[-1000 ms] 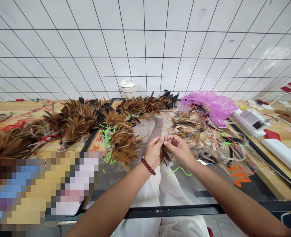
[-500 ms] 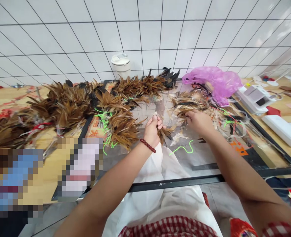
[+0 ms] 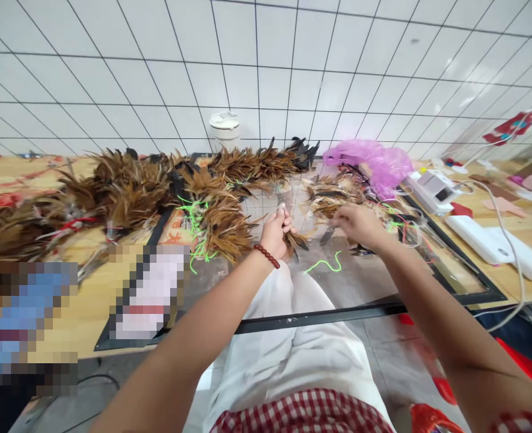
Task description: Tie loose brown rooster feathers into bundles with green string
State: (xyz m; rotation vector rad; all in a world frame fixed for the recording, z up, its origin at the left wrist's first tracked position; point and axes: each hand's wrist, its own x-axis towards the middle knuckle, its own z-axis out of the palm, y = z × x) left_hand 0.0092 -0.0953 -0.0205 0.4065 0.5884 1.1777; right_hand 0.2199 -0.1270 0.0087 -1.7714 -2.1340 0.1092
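Note:
My left hand (image 3: 275, 231), with a red bead bracelet on its wrist, is closed round a small bundle of brown feathers (image 3: 294, 242) held over the glass table top (image 3: 360, 288). My right hand (image 3: 358, 224) reaches right into a loose heap of feathers (image 3: 329, 198), its fingers pinched on a dark feather (image 3: 327, 234). A green string (image 3: 323, 263) lies on the glass below both hands.
Bundled brown feathers (image 3: 125, 192) with green and red ties cover the table's left and back. A white cup (image 3: 224, 128) stands by the tiled wall. A pink plastic bag (image 3: 374, 161), white devices (image 3: 432, 187) and cables lie at the right.
My hands were together on the small bundle. My right hand has moved right to the loose heap and picked a feather, while my left hand keeps the bundle. The view shifted.

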